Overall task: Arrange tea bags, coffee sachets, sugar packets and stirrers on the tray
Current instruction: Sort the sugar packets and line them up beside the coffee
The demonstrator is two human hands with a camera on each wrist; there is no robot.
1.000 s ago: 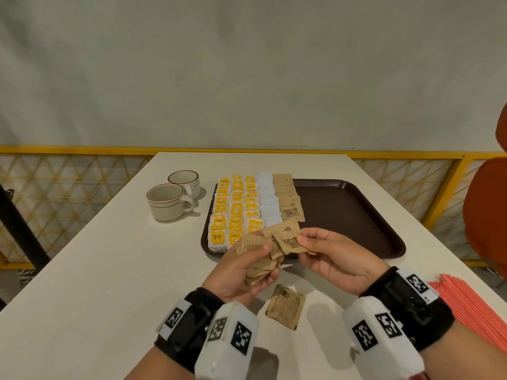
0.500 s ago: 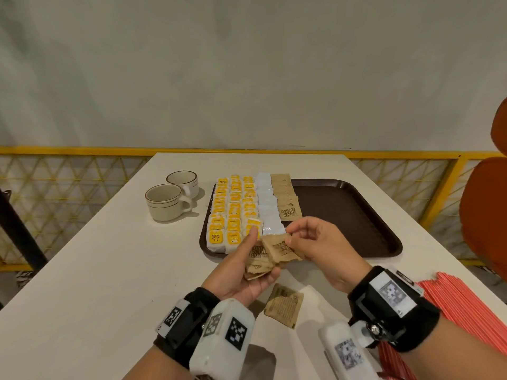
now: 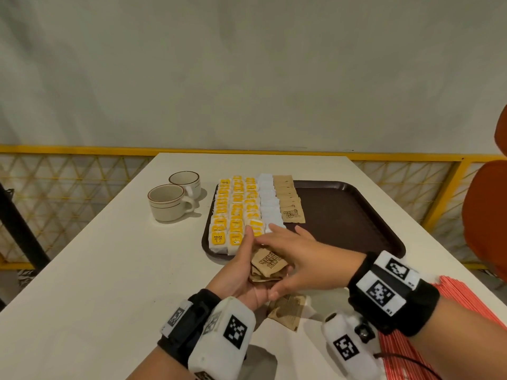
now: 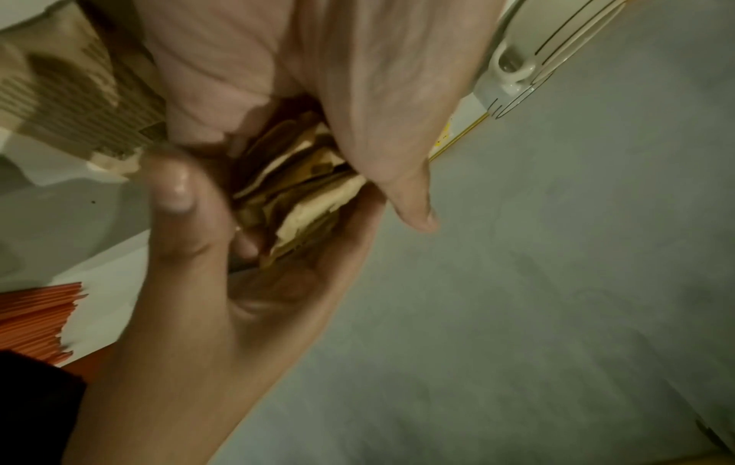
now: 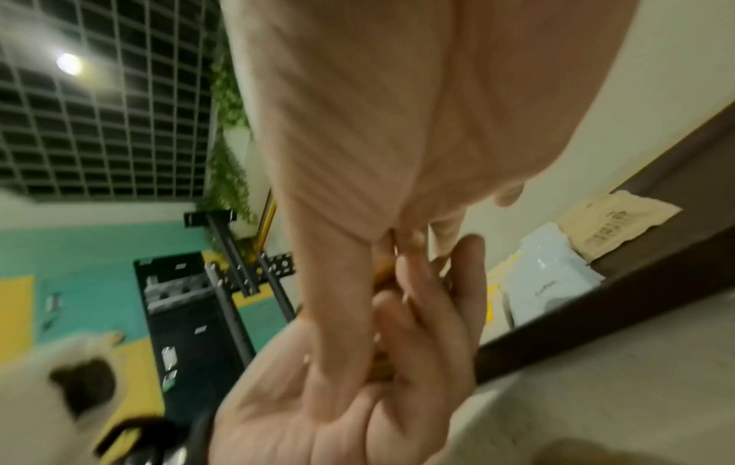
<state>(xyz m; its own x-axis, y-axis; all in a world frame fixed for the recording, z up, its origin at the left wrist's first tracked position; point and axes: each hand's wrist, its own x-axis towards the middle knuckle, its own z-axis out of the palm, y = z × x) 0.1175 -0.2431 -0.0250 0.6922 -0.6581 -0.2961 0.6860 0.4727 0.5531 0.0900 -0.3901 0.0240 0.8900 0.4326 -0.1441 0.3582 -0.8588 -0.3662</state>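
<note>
A stack of brown sugar packets [image 3: 267, 266] is being cradled in the upturned left hand [image 3: 241, 272], fingers curled round it, at the tray's [image 3: 356, 215] near edge. The stack is being covered by the right hand [image 3: 304, 259], fingers extended flat. One loose packet [image 3: 286, 311] is lying on the tabletop [image 3: 96, 270] beneath the hands.

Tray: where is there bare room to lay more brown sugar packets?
The tray is bare right of the brown packet row, out to its right rim, and in front of that row. Its left part is crowded with yellow tea bags and white sachets.
</note>
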